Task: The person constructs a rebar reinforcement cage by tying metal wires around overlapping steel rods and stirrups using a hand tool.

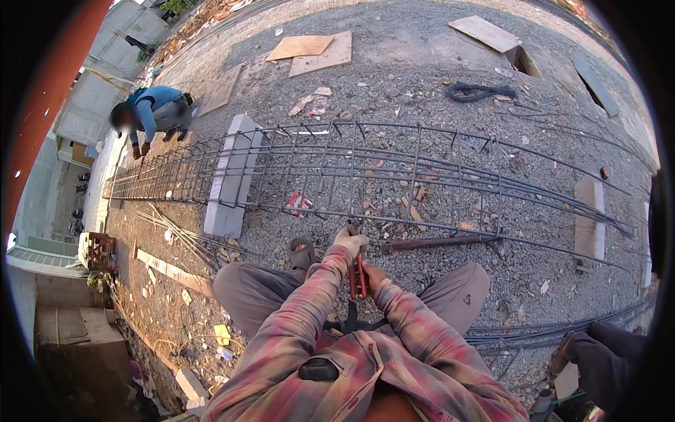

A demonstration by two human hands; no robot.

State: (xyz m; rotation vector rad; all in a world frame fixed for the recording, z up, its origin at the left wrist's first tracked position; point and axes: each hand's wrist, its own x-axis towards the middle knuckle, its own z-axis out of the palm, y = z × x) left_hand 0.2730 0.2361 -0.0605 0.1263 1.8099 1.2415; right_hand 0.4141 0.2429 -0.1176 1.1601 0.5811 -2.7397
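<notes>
My right hand (377, 275) is closed around the red handles of a pair of pincers (355, 280), held upright in front of my lap. Just ahead of it, my left hand (354, 241), in what looks like a pale glove, is closed near the tool's head. What those fingers grip is too small to make out. Both hands are at the near lower edge of a long rebar cage (415, 165), made of lengthwise bars and square stirrups. The cage rests across a pale concrete block (225, 221), and its bars run right toward another block (588, 243).
A rusty pipe (439, 243) lies near my right knee. At the cage's far left end a co-worker (160, 112) bends over it. Another person's leg (608, 366) shows at lower right, beside loose bars (534, 336). Coiled wire (480, 92) and boards (320, 59) lie on the gravel beyond.
</notes>
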